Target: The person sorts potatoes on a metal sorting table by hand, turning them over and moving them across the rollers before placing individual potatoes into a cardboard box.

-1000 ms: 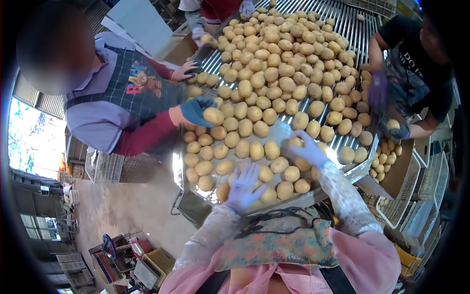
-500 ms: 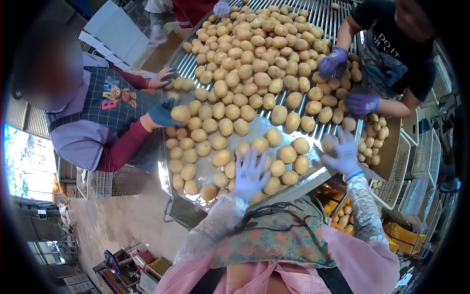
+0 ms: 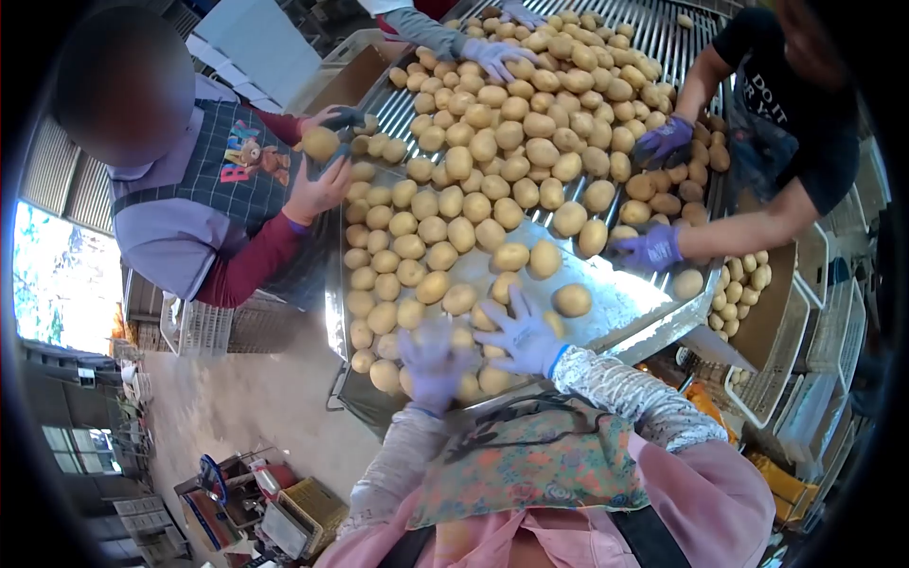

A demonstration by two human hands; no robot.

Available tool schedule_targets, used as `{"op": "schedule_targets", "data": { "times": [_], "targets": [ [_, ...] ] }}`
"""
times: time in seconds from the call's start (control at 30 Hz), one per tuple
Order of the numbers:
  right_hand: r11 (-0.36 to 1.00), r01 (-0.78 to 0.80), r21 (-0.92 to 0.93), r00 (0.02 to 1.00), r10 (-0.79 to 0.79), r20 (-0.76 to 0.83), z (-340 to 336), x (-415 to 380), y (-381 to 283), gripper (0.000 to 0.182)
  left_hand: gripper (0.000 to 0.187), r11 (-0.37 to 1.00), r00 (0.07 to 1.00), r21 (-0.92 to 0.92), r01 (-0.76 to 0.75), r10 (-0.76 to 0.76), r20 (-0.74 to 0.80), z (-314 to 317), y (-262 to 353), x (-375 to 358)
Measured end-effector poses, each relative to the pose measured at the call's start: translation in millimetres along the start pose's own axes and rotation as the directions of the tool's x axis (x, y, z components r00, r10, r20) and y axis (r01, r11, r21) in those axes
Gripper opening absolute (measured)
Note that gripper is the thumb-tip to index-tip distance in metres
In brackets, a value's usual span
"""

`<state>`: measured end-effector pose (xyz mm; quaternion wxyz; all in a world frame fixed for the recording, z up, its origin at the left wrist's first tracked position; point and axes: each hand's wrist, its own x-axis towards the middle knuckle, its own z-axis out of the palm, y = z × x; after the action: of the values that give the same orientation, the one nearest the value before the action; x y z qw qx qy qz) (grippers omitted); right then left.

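My gloved left hand (image 3: 434, 367) is blurred by motion over the potatoes at the near edge of the metal table (image 3: 615, 284). Its fingers look spread, with no potato gripped. Just right of it, my gloved right hand (image 3: 523, 336) lies with fingers wide apart against several potatoes, its palm turned down. A single potato (image 3: 572, 300) rests beyond its fingertips, on the bare metal. Loose potatoes (image 3: 431, 287) cover the left side of the table in one layer. Farther up, a thick potato heap (image 3: 530, 123) covers the slatted rollers (image 3: 653, 43).
At left, a co-worker in a checked apron (image 3: 222, 189) holds a potato (image 3: 320, 144) in both hands. Another person's purple gloves (image 3: 653, 248) work at right. A gloved hand (image 3: 497, 57) reaches in from the top. Potatoes fill a box (image 3: 743, 293) beside plastic crates (image 3: 781, 350).
My right hand has come left from the table's right edge onto the potatoes. My left hand has shifted slightly left and nearer me. Potatoes at the near right have moved left.
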<state>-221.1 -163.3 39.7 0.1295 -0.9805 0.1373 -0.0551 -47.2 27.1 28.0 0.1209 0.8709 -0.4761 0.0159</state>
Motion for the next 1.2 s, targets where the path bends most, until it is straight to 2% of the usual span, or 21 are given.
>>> {"op": "schedule_targets", "data": {
  "times": [0.07, 0.1, 0.17, 0.23, 0.27, 0.3, 0.33, 0.37, 0.47, 0.57, 0.63, 0.67, 0.73, 0.87, 0.93, 0.97, 1.03, 1.07, 1.13, 1.17, 1.2],
  "targets": [
    [0.968, 0.189, 0.163, 0.981, -0.192, 0.001, 6.3, -12.4, 21.5, 0.062, 0.067, 0.947, 0.924, -0.095, -0.309, 0.322, 0.207, -15.3, 33.0, 0.7],
    [0.947, 0.274, 0.169, 0.953, -0.244, -0.18, -0.8, -21.0, 38.2, 0.052, 0.069, 0.927, 0.913, -0.119, -0.355, 0.371, 0.171, -17.9, 21.6, 7.9],
    [0.905, 0.299, 0.301, 0.952, -0.304, -0.032, -17.2, -25.8, 87.7, 0.035, 0.069, 0.946, 0.942, -0.065, -0.316, 0.321, 0.093, -13.0, -21.1, 24.6],
    [0.984, 0.073, 0.164, 0.995, -0.084, 0.059, -63.2, -17.4, 121.9, 0.02, 0.069, 0.976, 0.993, -0.184, -0.114, 0.112, -0.021, 1.1, -24.7, 42.7],
    [0.939, 0.039, 0.341, 0.989, 0.012, -0.145, -95.7, -12.9, 133.6, 0.013, 0.069, 0.976, 0.994, -0.186, -0.11, 0.107, -0.022, 23.1, -23.6, 59.3],
    [0.955, 0.001, 0.298, 0.842, 0.16, -0.516, -70.4, -2.2, 171.0, 0.016, 0.069, 0.993, 0.996, -0.112, -0.033, 0.023, -0.087, 54.9, -28.9, 75.9],
    [0.97, -0.236, 0.062, 0.809, 0.231, -0.54, -76.6, 7.0, 188.3, 0.022, 0.07, 0.998, 0.986, -0.043, 0.05, -0.056, -0.156, 73.7, -26.7, 88.1],
    [0.877, -0.48, -0.023, 0.822, 0.44, -0.362, -89.0, 14.4, 192.1, 0.029, 0.071, 1.0, 0.994, -0.017, 0.014, -0.016, -0.106, 59.0, 0.0, 98.0],
    [0.781, -0.62, -0.069, 0.775, 0.596, -0.209, -70.0, 43.6, 174.0, 0.041, 0.076, 0.983, 0.986, 0.065, -0.169, 0.17, 0.001, 31.0, 83.8, 99.5],
    [0.85, -0.506, -0.143, 0.859, 0.483, -0.169, -47.7, 34.6, 142.8, 0.055, 0.071, 0.972, 0.973, -0.054, -0.231, 0.229, -0.037, 48.0, 112.8, 66.9],
    [0.931, -0.318, -0.177, 0.944, 0.293, -0.154, -47.0, 12.7, 136.9, 0.065, 0.069, 0.777, 0.797, -0.265, -0.571, 0.602, 0.046, 33.5, 104.2, 50.6],
    [0.931, -0.32, -0.176, 0.943, 0.295, -0.154, -49.2, -2.4, 134.2, 0.065, 0.069, 0.776, 0.797, -0.266, -0.571, 0.603, 0.048, 31.2, 91.0, 36.2],
    [0.992, -0.111, -0.067, 0.992, 0.107, -0.064, -51.2, -31.2, 123.4, 0.067, 0.066, 0.798, 0.842, -0.39, -0.46, 0.531, 0.094, 23.5, 53.9, 5.8],
    [0.992, -0.074, -0.099, 0.997, 0.071, -0.032, -43.5, -49.7, 62.0, 0.065, 0.066, 0.954, 0.895, -0.077, -0.29, 0.299, 0.331, -40.9, -0.4, -11.2],
    [0.984, 0.176, 0.0, 0.974, -0.174, -0.143, -11.0, -33.4, 45.1, 0.062, 0.068, 0.999, 0.982, -0.03, -0.039, 0.044, 0.185, -30.7, -43.4, -14.6],
    [0.986, 0.154, 0.068, 0.985, -0.147, -0.095, -4.1, -19.5, 28.6, 0.058, 0.068, 0.999, 0.981, -0.025, -0.043, 0.047, 0.187, -21.2, -58.5, -11.4],
    [0.983, 0.13, 0.127, 0.991, -0.125, -0.052, 7.2, 8.6, -0.5, 0.053, 0.069, 0.986, 0.992, 0.162, 0.048, -0.028, -0.125, -6.1, -75.2, 7.4],
    [0.974, 0.2, 0.106, 0.978, -0.19, -0.09, 15.8, 17.1, -14.8, 0.049, 0.069, 0.986, 0.991, 0.162, 0.05, -0.029, -0.13, -9.2, -57.3, 19.0],
    [0.959, 0.27, 0.085, 0.958, -0.258, -0.126, 26.3, 15.3, -26.1, 0.044, 0.074, 0.875, 0.898, 0.451, -0.173, -0.048, 0.438, -16.0, -0.9, 38.7],
    [0.92, 0.367, 0.138, 0.926, -0.348, -0.145, 29.5, 8.8, -21.6, 0.044, 0.074, 0.877, 0.899, 0.451, -0.166, -0.053, 0.434, -8.7, 7.3, 31.9],
    [0.867, 0.463, 0.185, 0.884, -0.437, -0.164, 25.2, 4.0, -13.7, 0.044, 0.075, 0.96, 0.963, 0.224, -0.168, 0.111, 0.245, -0.5, 13.6, 18.6]
  ]
}}
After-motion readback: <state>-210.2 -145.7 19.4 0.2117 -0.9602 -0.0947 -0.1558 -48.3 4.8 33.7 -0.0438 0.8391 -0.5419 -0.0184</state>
